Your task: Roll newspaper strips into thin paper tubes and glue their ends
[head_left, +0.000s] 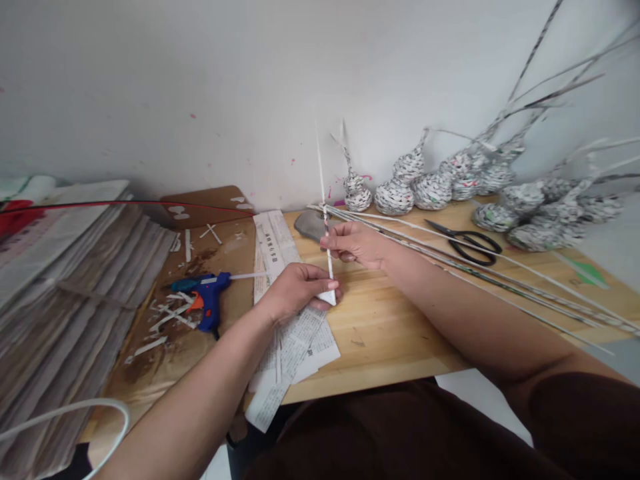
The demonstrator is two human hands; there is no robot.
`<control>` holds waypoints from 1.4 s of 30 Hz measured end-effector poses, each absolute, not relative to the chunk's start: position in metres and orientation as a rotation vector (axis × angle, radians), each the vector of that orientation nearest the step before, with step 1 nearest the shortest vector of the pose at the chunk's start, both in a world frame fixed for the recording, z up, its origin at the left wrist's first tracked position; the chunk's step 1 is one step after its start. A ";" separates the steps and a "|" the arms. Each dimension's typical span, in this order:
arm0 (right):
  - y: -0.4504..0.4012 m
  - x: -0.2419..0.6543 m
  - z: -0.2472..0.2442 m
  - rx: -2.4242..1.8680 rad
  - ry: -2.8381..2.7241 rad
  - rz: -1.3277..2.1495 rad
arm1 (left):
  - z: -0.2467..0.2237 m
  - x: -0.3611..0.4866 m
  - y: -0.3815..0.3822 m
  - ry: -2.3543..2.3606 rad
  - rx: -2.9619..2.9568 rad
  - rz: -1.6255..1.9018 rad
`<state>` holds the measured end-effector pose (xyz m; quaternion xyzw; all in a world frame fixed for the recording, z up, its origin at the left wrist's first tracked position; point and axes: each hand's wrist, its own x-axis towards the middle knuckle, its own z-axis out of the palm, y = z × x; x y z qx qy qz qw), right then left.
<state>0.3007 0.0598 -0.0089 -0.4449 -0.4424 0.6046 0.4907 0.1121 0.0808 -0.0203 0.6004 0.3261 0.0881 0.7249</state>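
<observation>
A thin rolled paper stick [321,167] stands nearly upright above the table, tapering to a fine tip near the wall. My left hand [300,290] is closed on its lower end, where a flat white paper flap [327,297] shows beneath the thumb. Higher up the stick, my right hand [353,243] pinches it between thumb and fingers. Newspaper strips [295,353] lie under and beside my left hand, some hanging over the front edge. Behind my right hand rests a dark grey flat object [310,225], partly hidden.
Left are a blue glue gun [213,300], paper scraps [175,313] on stained cardboard [145,360], and a tall newspaper stack [85,287]. Right are several paper sticks [525,280], black scissors [473,247] and several woven paper gourds [395,197] along the wall. A white cable [120,407] curves front left.
</observation>
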 end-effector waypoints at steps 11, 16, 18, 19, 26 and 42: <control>0.059 0.302 -0.009 -1.045 -1.101 1.518 | -0.020 0.111 0.082 0.710 1.333 0.200; 0.059 0.303 -0.009 -1.023 -1.179 1.584 | -0.019 0.112 0.082 0.702 1.325 0.197; 0.059 0.302 -0.010 -1.050 -1.156 1.515 | -0.019 0.112 0.081 0.698 1.329 0.192; 0.059 0.302 -0.010 -1.052 -1.149 1.510 | -0.019 0.112 0.081 0.701 1.328 0.195; 0.060 0.299 -0.009 -1.109 -1.158 1.355 | -0.022 0.112 0.082 0.703 1.362 0.193; 0.056 0.303 -0.003 -1.002 -1.261 1.617 | -0.016 0.111 0.081 0.687 1.352 0.163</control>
